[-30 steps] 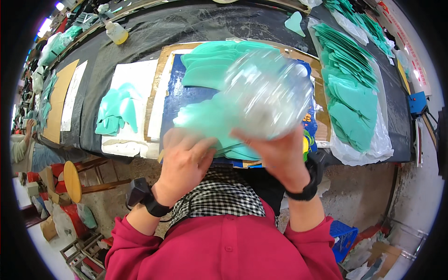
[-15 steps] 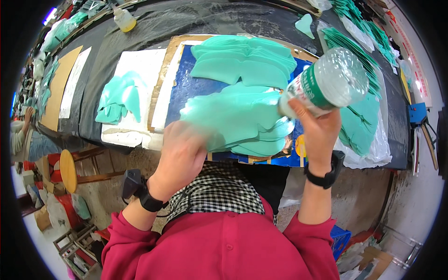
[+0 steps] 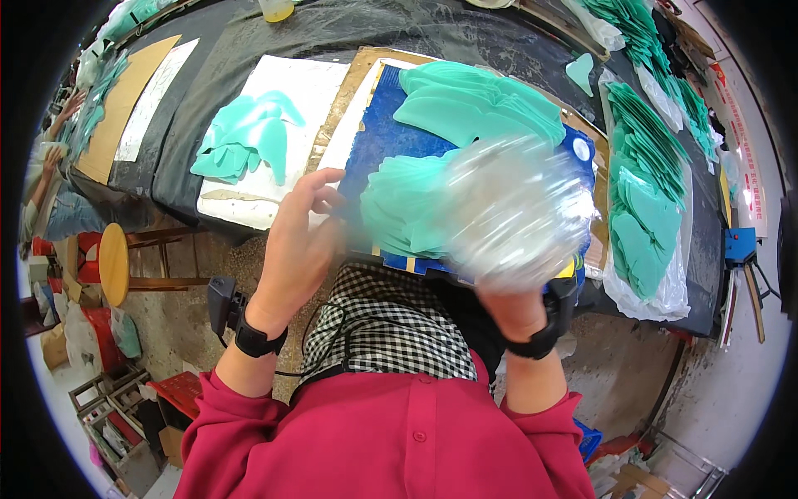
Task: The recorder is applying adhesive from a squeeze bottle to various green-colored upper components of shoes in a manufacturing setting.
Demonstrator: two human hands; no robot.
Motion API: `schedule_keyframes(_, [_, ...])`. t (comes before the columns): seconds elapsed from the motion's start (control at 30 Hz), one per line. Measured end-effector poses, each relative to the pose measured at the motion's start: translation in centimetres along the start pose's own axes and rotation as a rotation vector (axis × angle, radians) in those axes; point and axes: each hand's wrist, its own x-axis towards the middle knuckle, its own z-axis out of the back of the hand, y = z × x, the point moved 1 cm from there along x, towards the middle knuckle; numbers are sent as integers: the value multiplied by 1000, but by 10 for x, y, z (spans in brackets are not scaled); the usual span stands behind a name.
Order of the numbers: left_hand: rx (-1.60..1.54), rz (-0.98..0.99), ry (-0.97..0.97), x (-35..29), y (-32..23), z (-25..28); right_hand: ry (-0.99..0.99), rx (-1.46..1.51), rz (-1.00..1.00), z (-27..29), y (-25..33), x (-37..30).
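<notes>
My right hand grips a clear plastic bottle, smeared by motion and held over the right part of the near stack of mint-green sheets. Most of my right fingers are hidden behind the bottle. Just left of that stack is my left hand, its fingers partly bent and apart, with nothing visible in them; the thumb side is blurred. Behind lies a second fanned stack of mint-green cut sheets. Both stacks rest on a blue board.
Left of the board, more green pieces lie on a white sheet. On the right, long green stacks rest on clear plastic. A squeeze bottle of yellow liquid stands at the back. A round wooden stool is at the left; another person's hand shows far left.
My right hand has swung the bottle down and left over the near stack. My left hand has moved left off the sheets, its fingers opening. The view has shifted slightly.
</notes>
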Motion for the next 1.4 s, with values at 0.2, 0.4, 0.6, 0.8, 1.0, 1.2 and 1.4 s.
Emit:
schedule_keyframes(0.2, [-38,99,-33,-4,9,8,335,48,179,-15,15,-22])
schedule_keyframes(0.4, [91,-59,-13,-8,11,3,-98,230,-94,7,14,-23])
schedule_keyframes(0.6, [169,-471,99,0,-26,-41,109,13,149,2,2,-21])
schedule_keyframes(0.8, [350,-613,198,6,-35,-64,-90,282,-160,34,-30,-39])
schedule_keyframes(1.0, [479,-580,303,6,-40,-67,-537,-97,-220,118,-75,11])
schedule_keyframes(1.2, [537,-509,309,12,-46,-63,-201,-276,136,89,-35,24])
schedule_keyframes(1.4, [547,-503,373,23,-46,-61,-55,242,-229,53,-54,41])
